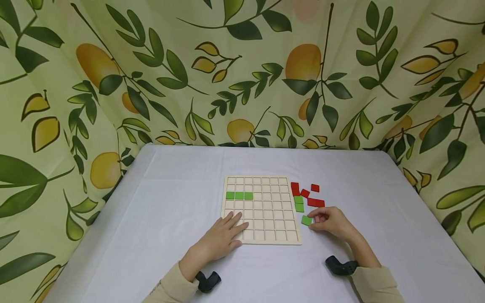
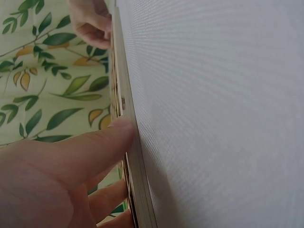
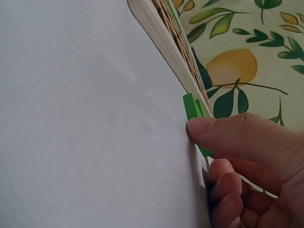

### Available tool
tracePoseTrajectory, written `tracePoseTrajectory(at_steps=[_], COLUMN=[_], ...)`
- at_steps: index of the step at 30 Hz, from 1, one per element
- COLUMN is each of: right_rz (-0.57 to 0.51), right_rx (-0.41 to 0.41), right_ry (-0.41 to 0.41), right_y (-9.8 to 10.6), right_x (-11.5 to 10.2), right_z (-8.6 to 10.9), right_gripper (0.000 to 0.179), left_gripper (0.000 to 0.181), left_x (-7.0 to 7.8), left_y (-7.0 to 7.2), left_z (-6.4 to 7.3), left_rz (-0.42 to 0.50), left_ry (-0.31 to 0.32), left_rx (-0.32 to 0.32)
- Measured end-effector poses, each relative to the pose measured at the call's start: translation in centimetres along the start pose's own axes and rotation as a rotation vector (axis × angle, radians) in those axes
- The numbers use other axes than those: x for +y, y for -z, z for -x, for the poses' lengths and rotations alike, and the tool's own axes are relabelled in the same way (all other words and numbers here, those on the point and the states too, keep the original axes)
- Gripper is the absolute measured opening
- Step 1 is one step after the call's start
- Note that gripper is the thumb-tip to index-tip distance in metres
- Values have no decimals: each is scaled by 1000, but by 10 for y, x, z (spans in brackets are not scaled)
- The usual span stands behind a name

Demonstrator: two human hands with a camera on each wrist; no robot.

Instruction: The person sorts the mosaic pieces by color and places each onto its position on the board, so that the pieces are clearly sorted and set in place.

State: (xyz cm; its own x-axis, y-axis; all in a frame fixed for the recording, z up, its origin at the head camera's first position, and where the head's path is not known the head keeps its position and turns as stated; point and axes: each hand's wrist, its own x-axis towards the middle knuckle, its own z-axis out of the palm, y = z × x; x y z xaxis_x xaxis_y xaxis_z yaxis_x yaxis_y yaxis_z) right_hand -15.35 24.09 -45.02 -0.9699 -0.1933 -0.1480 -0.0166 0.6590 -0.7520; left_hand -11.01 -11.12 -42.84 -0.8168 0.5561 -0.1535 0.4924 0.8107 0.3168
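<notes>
A pale wooden grid board (image 1: 268, 214) lies on the table, with three green tiles (image 1: 239, 195) side by side in its left cells, third row from the top. My left hand (image 1: 219, 240) rests on the board's lower left part, fingers spread; in the left wrist view its thumb (image 2: 102, 142) lies at the board's edge. Just off the board's right side, my right hand (image 1: 333, 221) pinches a green square tile (image 1: 306, 220) between thumb and fingers. The right wrist view shows the thumb (image 3: 223, 133) on that tile, low over the white cloth.
Two more green tiles (image 1: 299, 204) lie along the board's right edge. Several red tiles (image 1: 316, 203) are scattered beside and beyond them. A white cloth (image 1: 170, 202) covers the table, and a leaf-and-fruit patterned curtain (image 1: 242, 84) hangs behind and at both sides.
</notes>
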Motion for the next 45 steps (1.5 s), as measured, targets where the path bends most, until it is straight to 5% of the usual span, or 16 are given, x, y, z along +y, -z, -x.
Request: tracePoseTrajectory(at_steps=[45], right_rz=[-46], right_rx=[-42], right_ry=[51], right_y=[12], right_x=[-7], right_z=[-12], right_gripper=[32], left_gripper=[51], left_x=[-1], left_y=[0], left_z=[-1], left_rz=[-19], left_ry=[-8], left_rx=[3])
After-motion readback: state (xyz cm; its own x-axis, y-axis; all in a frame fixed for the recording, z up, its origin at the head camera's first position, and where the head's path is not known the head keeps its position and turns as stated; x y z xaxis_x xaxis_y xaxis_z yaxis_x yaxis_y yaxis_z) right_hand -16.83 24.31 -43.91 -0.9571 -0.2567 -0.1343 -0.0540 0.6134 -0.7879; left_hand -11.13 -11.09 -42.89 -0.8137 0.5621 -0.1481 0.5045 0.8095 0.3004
